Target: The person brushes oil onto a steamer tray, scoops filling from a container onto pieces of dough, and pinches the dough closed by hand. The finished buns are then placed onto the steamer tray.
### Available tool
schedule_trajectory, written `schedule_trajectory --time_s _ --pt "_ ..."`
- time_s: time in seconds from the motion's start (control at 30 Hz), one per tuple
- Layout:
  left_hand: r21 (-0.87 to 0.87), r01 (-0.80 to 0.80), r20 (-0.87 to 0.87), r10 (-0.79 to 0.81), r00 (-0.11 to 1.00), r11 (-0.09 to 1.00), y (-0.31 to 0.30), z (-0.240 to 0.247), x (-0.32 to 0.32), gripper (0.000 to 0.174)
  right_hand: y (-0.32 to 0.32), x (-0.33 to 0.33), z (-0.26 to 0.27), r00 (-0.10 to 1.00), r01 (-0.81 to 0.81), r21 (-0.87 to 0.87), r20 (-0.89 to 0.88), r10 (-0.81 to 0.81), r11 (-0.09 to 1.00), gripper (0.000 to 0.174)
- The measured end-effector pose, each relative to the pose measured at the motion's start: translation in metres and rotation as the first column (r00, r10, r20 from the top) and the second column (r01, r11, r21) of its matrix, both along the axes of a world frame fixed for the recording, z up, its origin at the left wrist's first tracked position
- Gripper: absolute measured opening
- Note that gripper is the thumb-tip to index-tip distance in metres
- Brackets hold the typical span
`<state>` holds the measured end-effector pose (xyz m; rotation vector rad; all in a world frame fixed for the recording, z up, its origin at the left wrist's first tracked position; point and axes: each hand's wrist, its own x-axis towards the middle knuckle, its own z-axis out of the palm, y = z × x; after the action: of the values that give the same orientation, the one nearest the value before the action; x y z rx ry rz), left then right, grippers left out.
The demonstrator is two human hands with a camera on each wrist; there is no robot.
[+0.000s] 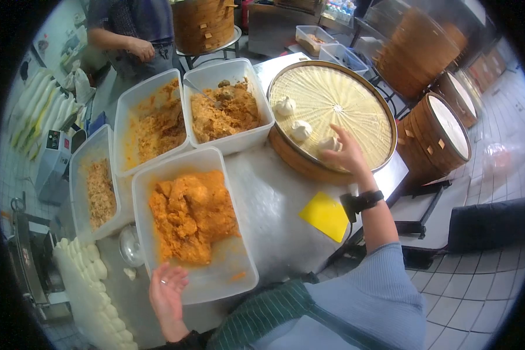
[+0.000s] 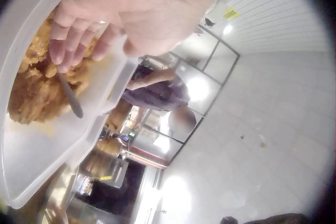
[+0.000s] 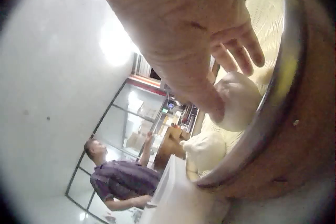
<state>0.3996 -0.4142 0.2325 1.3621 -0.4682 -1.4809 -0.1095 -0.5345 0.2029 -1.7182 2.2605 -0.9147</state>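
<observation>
1. The right hand (image 1: 347, 153) reaches into a wide bamboo steamer basket (image 1: 356, 99) at the far right of the worktop (image 1: 274, 204). It rests on a white bun (image 1: 331, 144) near the basket's near rim.
2. In the right wrist view the thumb presses this bun's side while the fingers (image 3: 247, 50) are spread apart and lifted off it.
3. Two more buns (image 1: 284, 106) lie further along the basket's left edge.
4. The left hand (image 1: 168, 291) is at the near rim of a clear plastic tub (image 1: 239, 274) holding orange filling (image 1: 189, 216).
5. In the left wrist view its curled fingertips pinch a thin grey spatula (image 2: 71, 95) over that filling.
6. Three other tubs of filling (image 1: 224, 108) stand behind.
7. A yellow scraper (image 1: 325, 216) lies beside the right forearm.
8. White dough pieces (image 1: 84, 280) lie in a row at the left.
</observation>
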Motion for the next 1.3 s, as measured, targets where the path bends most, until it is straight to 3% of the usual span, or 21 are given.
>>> schedule_trajectory --time_s 0.03,0.1,0.23,0.3,0.4,0.63,0.8,0.83,0.9,1.13,1.2,1.23,1.3 --pt "-0.010 -0.003 -0.003 0.003 1.000 1.000 0.000 0.000 -0.001 0.040 0.000 0.002 -0.002 1.000 0.001 0.006 0.000 -0.001 1.000 0.061" --pt "0.005 0.025 0.009 -0.025 1.000 1.000 0.000 0.002 -0.002 0.039 0.002 0.003 -0.004 0.974 -0.117 -0.013 -0.198 0.112 0.993 0.058" --pt "0.006 0.061 0.013 -0.061 0.998 0.998 -0.001 0.000 0.000 0.037 0.000 0.010 -0.002 0.991 -0.096 0.067 -0.082 0.101 0.993 0.051" --pt "0.008 0.061 0.014 -0.061 0.998 0.998 -0.001 0.001 0.001 0.037 0.000 0.011 -0.001 0.989 0.117 0.101 0.083 -0.126 0.988 0.045" --pt "0.002 0.064 0.013 -0.064 0.998 0.998 0.000 -0.001 0.001 0.037 -0.003 0.013 -0.004 0.972 0.233 -0.020 0.030 -0.232 0.972 0.044" --pt "-0.009 0.072 0.009 -0.072 0.997 0.997 -0.001 0.001 -0.001 0.037 0.000 0.012 -0.008 0.966 0.253 0.167 0.020 -0.260 0.953 0.059" --pt "-0.007 0.021 0.005 -0.021 1.000 1.000 0.000 0.001 0.000 0.039 0.009 -0.007 0.007 0.995 0.104 0.131 -0.003 -0.104 0.986 0.076" --pt "-0.020 0.020 0.002 -0.020 1.000 1.000 0.001 0.001 0.000 0.039 0.010 -0.014 0.007 0.994 0.105 0.131 -0.004 -0.105 0.986 0.076" --pt "-0.030 0.025 0.004 -0.025 1.000 0.999 0.001 0.001 -0.002 0.039 0.011 -0.023 0.009 0.992 -0.061 0.152 0.122 0.043 0.986 0.073" --pt "-0.005 0.063 0.026 -0.063 0.998 0.998 0.000 0.001 0.000 0.038 0.002 -0.012 0.021 0.977 -0.178 0.179 0.149 0.152 0.968 0.068" --pt "-0.010 0.059 0.032 -0.058 0.998 0.998 0.000 0.000 0.001 0.038 0.003 -0.002 0.027 0.990 -0.120 0.257 -0.038 0.134 0.959 0.062" --pt "-0.015 0.057 0.037 -0.057 0.998 0.998 0.001 -0.001 0.001 0.038 0.002 -0.001 0.026 0.990 -0.123 0.258 -0.039 0.137 0.958 0.062" --pt "-0.016 0.048 0.031 -0.047 0.998 0.999 0.001 0.000 0.000 0.038 0.000 -0.002 0.023 0.971 -0.140 0.176 -0.169 0.170 0.974 0.048"
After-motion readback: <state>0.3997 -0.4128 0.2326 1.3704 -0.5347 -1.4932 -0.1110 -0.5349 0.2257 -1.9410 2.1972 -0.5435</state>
